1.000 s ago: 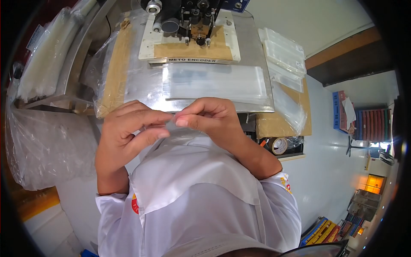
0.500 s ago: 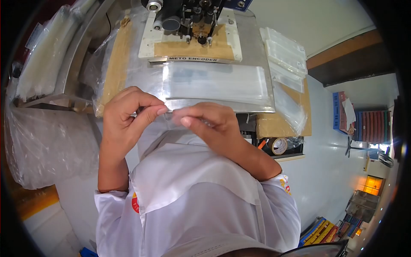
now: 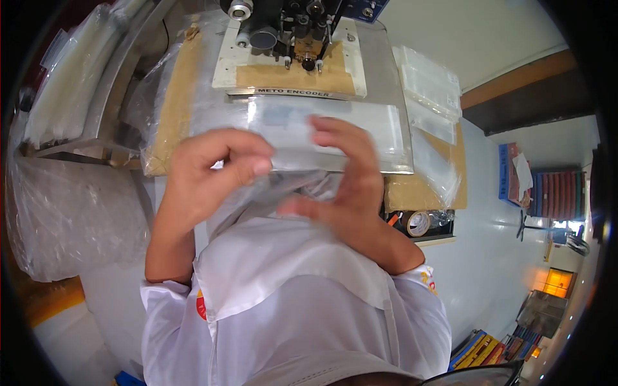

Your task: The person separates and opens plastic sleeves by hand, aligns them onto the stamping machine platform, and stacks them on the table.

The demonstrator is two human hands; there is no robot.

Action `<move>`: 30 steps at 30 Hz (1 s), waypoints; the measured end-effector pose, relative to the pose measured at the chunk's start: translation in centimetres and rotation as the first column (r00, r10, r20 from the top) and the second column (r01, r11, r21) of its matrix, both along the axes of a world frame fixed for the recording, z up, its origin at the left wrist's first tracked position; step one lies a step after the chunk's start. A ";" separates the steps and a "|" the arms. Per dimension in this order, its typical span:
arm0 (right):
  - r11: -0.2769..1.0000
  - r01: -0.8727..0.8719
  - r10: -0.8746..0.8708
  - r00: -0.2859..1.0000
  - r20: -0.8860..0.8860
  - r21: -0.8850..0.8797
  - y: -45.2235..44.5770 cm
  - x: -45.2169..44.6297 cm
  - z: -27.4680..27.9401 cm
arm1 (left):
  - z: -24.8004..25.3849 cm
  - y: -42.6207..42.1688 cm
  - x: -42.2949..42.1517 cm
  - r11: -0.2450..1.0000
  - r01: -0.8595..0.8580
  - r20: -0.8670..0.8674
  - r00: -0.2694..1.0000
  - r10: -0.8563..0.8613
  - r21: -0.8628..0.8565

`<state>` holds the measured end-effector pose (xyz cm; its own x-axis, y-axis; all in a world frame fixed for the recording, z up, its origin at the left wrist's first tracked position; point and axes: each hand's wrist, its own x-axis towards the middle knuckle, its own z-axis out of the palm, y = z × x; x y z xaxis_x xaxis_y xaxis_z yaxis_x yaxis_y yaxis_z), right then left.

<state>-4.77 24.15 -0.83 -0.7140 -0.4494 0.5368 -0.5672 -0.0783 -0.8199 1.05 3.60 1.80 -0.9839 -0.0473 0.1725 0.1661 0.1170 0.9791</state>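
Observation:
My left hand point(image 3: 212, 172) is pinched, thumb against forefinger, in front of the metal worktop's edge. From its fingertips a thin clear plastic bag point(image 3: 293, 185) seems to stretch towards the right, though blur and see-through film hide its outline. My right hand point(image 3: 357, 183) is spread beside it, thumb and fingers wide apart and smeared by motion. Just beyond both hands lies a flat stack of clear plastic bags point(image 3: 380, 132) on the metal worktop point(image 3: 222, 122). Behind the stack stands a machine labelled METO ENCODER point(image 3: 293, 92), with tan tape along its white base.
More clear packs point(image 3: 430, 83) lie at the right on cardboard point(image 3: 425, 193). A tape roll point(image 3: 417, 223) sits in an open drawer below. Plastic-wrapped bundles point(image 3: 77, 83) fill the left rack, and a large plastic sack point(image 3: 77, 219) hangs under it. Binders point(image 3: 560, 193) stand far right.
My right hand has moved away from my left fingertips to the right and opened wide. My left hand has shifted slightly right, still pinched. The view has tilted a little.

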 end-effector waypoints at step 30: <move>0.455 0.595 0.134 0.690 -0.711 0.663 4.1 -14.8 -1.0 | -5.6 1.0 -9.2 0.523 -0.344 -0.385 0.922 0.031 -0.780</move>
